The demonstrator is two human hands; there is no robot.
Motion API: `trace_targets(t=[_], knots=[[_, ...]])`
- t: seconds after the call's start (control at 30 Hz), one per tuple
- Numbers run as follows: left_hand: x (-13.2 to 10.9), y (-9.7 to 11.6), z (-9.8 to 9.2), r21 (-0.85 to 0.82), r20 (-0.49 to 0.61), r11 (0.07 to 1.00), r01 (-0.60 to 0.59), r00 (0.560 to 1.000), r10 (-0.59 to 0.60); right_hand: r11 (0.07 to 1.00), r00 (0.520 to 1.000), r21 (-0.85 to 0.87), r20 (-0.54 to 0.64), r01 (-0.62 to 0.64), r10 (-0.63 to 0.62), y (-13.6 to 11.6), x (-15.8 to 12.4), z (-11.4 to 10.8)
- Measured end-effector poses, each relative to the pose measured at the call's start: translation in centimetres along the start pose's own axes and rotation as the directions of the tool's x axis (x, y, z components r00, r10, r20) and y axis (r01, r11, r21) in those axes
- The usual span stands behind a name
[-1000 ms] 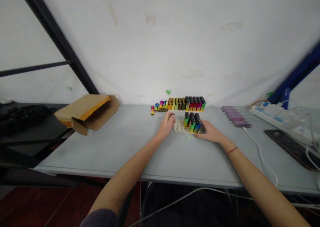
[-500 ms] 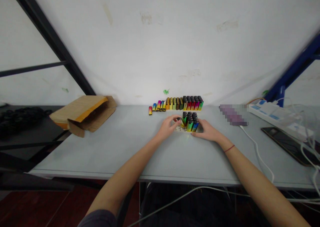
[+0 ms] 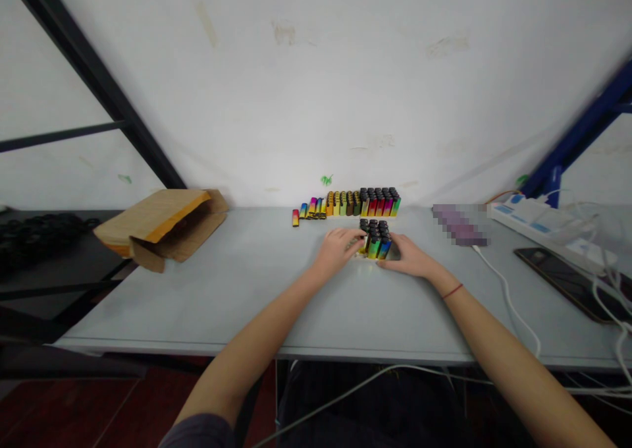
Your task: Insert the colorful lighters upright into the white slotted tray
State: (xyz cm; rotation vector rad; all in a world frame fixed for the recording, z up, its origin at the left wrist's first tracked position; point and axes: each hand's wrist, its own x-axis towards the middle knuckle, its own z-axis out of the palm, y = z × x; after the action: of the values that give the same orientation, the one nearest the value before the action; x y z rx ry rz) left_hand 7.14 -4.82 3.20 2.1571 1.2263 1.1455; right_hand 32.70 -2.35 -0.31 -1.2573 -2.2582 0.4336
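Several upright lighters [image 3: 380,242] with black tops and rainbow bodies stand in a low white tray [image 3: 368,258] in the middle of the table. My left hand [image 3: 336,253] is at the tray's left side, pinching a yellowish lighter [image 3: 364,245] against the row; its fingers partly hide the lighter and the tray's left end. My right hand [image 3: 411,257] grips the right side of the tray, thumb at the front corner and fingers behind the lighters.
Behind stand a full block of black-topped lighters [image 3: 380,203], yellow-topped lighters [image 3: 344,204] and loose lighters lying down [image 3: 314,209]. An open cardboard box [image 3: 153,217] sits left. At right are a phone [image 3: 557,280], a power strip [image 3: 553,230] and white cables [image 3: 511,303].
My left hand has moved slightly right and closer to the row, bringing the lighter against the others. My right hand stays at the tray's right side.
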Motion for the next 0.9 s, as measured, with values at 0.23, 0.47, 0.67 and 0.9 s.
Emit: trace_targets(t=[0.23, 0.47, 0.67, 0.9], knots=[[0.3, -1.4, -1.3, 0.186, -0.009, 0.971, -0.149, 0.988, 0.153, 1.0, 1.0, -0.006, -0.004, 0.003, -0.003, -0.1, 0.0, 0.0], [1.6, -7.2, -6.0, 0.326, -0.354, 0.885, 0.332, 0.911, -0.211, 1.0, 1.0, -0.02, 0.011, 0.004, -0.004, 0.1, 0.0, -0.1], [1.1, -9.8, -8.9, 0.323, -0.252, 0.809, 0.492, 0.868, -0.428, 1.0, 1.0, -0.016, 0.023, -0.006, 0.007, 0.1, -0.1, -0.3], [0.8, -8.7, -10.9, 0.215, -0.259, 0.784, 0.582, 0.808, -0.529, 1.0, 1.0, -0.001, 0.022, -0.011, 0.011, -0.2, -0.1, -0.4]])
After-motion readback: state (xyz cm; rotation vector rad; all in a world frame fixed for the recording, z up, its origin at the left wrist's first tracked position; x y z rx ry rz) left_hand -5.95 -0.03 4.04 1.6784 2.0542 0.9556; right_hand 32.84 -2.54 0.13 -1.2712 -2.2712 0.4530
